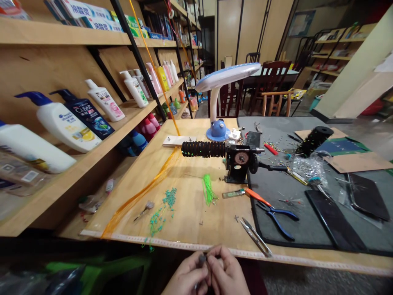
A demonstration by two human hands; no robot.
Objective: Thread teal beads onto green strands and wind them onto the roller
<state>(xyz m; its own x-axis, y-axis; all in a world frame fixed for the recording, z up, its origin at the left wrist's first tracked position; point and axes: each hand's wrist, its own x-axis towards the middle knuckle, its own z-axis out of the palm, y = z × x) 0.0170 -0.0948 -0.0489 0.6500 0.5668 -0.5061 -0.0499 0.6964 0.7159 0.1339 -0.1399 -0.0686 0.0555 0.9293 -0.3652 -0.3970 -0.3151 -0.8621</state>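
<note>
My left hand [188, 273] and my right hand [226, 271] meet just off the table's front edge, fingers pinched together. Between them shows a small dark grey lump [202, 259], too small to name; the left fingertips press on it. Whether the right fingers hold it too, or something else, is hidden. On the table ahead lie teal beads on green threads [157, 219], a bundle of bright green strands [208, 190] and a small tuft on a thin stem [149, 205]. Thread snips [255, 237] rest by the edge to the right.
A black hand-cranked winder [241, 159] with a ribbed roller [204, 149] stands mid-table. Orange threads [144, 186] run down to the left edge. Blue-handled pliers [276, 217], an orange cutter [258, 196] and a black phone [333, 219] lie right. Behind stands a desk lamp [217, 129].
</note>
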